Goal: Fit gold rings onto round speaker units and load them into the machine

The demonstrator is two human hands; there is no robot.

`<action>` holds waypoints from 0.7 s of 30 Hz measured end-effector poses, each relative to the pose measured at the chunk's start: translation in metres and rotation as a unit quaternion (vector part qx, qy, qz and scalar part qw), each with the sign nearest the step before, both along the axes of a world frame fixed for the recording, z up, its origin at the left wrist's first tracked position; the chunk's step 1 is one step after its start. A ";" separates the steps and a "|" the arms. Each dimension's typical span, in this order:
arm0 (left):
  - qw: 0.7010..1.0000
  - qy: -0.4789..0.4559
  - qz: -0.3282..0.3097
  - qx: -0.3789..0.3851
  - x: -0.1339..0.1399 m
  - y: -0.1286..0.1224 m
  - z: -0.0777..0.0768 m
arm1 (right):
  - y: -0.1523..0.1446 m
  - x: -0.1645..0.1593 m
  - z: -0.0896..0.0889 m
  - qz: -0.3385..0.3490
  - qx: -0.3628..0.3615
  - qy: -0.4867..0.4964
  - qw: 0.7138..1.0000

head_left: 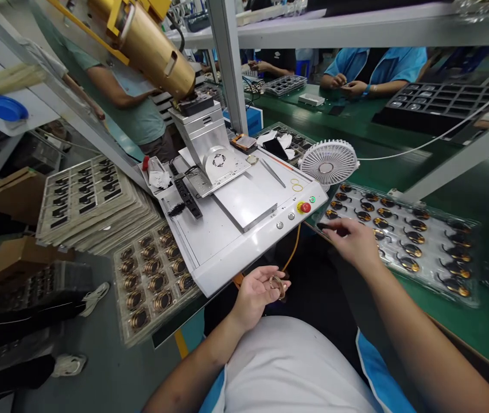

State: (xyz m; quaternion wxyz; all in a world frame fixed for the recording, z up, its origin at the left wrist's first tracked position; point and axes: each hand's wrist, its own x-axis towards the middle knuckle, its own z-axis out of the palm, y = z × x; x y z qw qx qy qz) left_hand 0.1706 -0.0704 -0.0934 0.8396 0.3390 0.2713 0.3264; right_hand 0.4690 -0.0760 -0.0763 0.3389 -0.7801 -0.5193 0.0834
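My left hand (258, 291) is curled in front of my body, its fingers and thumb closed on a round gold-coloured metal ring (278, 285). My right hand (356, 244) reaches to the near left corner of a clear plastic tray (430, 261). Between its thumb and fingertips is a small dark piece (322, 226), too small to make out fully. The tray carries rows of round black-and-orange parts (415, 236) with thin curved tails. Left of the machine, another tray (126, 339) holds rows of dark discs in gold-coloured rims.
Ahead is a white machine base (214, 261) with a metal plate (247, 206), a red stop button (305, 207) and tweezers (272, 173). A gold-coloured cylinder (158, 51) hangs above. A white fan (329, 163) stands right; stacked trays (93, 229) stand left. Co-workers (373, 69) sit across.
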 end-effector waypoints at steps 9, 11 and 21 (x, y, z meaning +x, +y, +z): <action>0.992 -0.056 -0.112 0.003 -0.008 0.003 0.029 | -0.043 -0.100 0.026 0.290 0.309 -0.105 0.900; 0.994 -0.040 -0.105 0.002 -0.013 0.004 0.026 | -0.040 -0.101 0.026 0.300 0.272 -0.056 0.912; 0.994 -0.028 -0.104 0.033 -0.026 0.002 0.020 | -0.022 -0.103 0.026 0.336 0.132 0.196 0.912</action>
